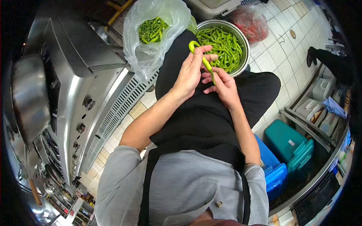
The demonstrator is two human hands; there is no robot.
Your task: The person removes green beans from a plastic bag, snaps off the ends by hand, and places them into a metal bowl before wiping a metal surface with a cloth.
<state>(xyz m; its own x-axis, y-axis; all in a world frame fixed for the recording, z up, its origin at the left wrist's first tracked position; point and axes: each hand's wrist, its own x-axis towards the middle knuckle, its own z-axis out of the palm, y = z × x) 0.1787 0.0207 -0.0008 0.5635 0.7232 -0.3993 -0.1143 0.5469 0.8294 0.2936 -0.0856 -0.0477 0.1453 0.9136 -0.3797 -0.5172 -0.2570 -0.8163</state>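
Over the black apron [203,124] on the lap, the left hand [188,73] pinches a green chili pepper [204,61] between thumb and curled fingers just below its hooked stem, and the right hand [223,87] nips its lower end with its fingertips. A firm hold close to the stem should, I judge, stop it bending or slipping. Just beyond stand a steel bowl [247,41] and a plastic bag [147,56], both holding more green peppers.

Bag [145,56] left of bowl [247,44]

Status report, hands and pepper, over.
Left hand and right hand both gripping one green chili pepper. Steel bowl of peppers just beyond. Nothing in the way.
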